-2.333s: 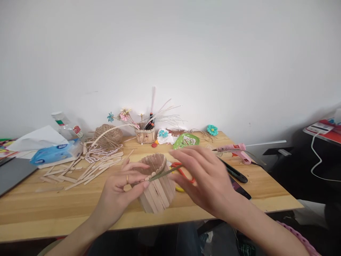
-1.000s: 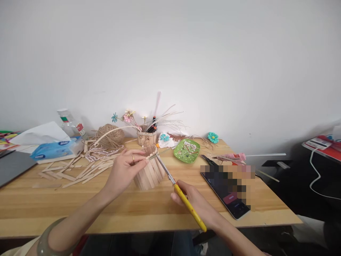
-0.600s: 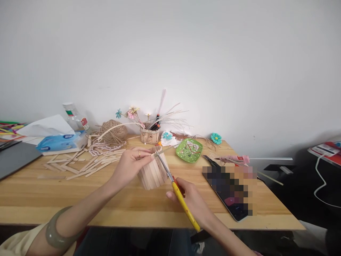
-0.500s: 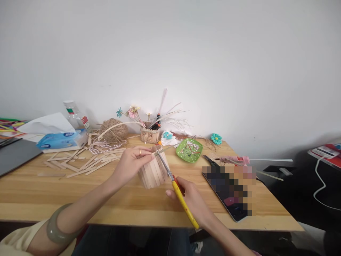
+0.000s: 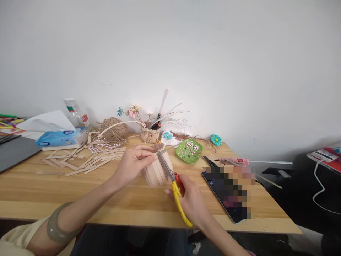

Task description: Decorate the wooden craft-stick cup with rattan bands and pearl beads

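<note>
My left hand [image 5: 132, 164] is closed at the rim of a small cup made of upright wooden craft sticks [image 5: 157, 173], which tilts above the table. A thin greyish-green strip [image 5: 173, 147] sticks out from its fingertips across the rim to the right. My right hand [image 5: 190, 201] grips scissors with yellow and red handles [image 5: 177, 199]. Their blades point up and left along the cup's right side, with the tips at the strip close to my left fingers. Whether the blades touch the strip I cannot tell.
Loose craft sticks [image 5: 93, 163] lie left, before a twine ball [image 5: 114, 129] and a tissue pack [image 5: 61, 139]. Behind the cup stands a flower pot [image 5: 150, 136]. Right are a green dish [image 5: 186, 158], a phone [image 5: 220, 195] and a pink glue gun [image 5: 234, 162].
The scissors' handles have swung slightly left and the blades look a little more open. The cup has shifted slightly right, and the strip shows more clearly.
</note>
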